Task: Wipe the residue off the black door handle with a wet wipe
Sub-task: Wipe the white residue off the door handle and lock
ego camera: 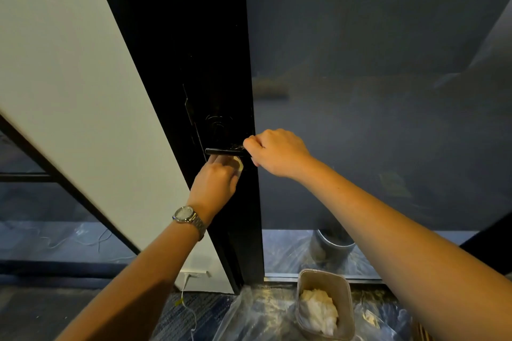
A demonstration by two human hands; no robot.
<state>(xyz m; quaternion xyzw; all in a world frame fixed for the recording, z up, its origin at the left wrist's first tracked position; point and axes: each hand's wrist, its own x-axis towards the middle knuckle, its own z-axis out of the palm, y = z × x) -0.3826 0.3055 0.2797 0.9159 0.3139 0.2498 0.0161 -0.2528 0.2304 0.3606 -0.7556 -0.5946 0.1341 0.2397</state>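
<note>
Under the door handle (221,151), wipe (238,164) half-hidden.

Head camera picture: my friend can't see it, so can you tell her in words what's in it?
Two bare hands work at a black door handle: the right hand grips its end, while the left hand, wearing a wristwatch, presses a pale wet wipe just beneath it. On the floor below sits a tub of crumpled white wipes.

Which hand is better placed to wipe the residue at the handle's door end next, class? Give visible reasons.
Probably the left. The left hand holds the wet wipe just beneath the black door handle, while the right hand grips the handle's door end, beside the whitish residue, steadying it.
</note>
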